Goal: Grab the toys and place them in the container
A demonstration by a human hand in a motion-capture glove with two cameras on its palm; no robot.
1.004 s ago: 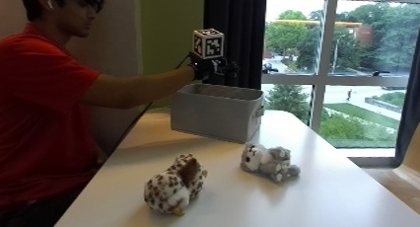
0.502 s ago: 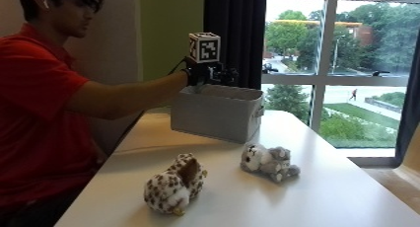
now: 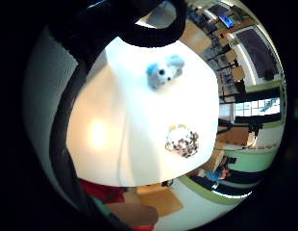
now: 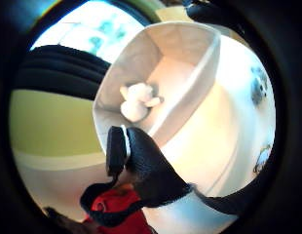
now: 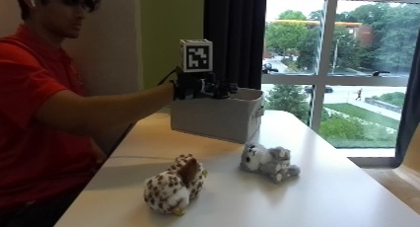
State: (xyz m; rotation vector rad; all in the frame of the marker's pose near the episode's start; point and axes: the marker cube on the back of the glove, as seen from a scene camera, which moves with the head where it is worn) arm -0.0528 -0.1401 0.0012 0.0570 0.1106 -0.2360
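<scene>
Over the grey container (image 5: 220, 119) at the worktop's far edge: white plush toy (image 4: 136, 101) inside; gloved right hand (image 5: 200, 87) hovers, fingers relaxed, holding nothing.

container (image 5: 220, 119) open-topped, bare table (image 5: 328, 192) around two toys (image 5: 269, 162)

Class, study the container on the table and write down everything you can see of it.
The container is a pale grey, rectangular bin with soft-looking, fabric-like walls and an open top. It stands upright on the white table, at its far end near the window. A white plush toy lies on its floor inside. The gloved right hand hovers over its rim; contact cannot be judged.
</scene>
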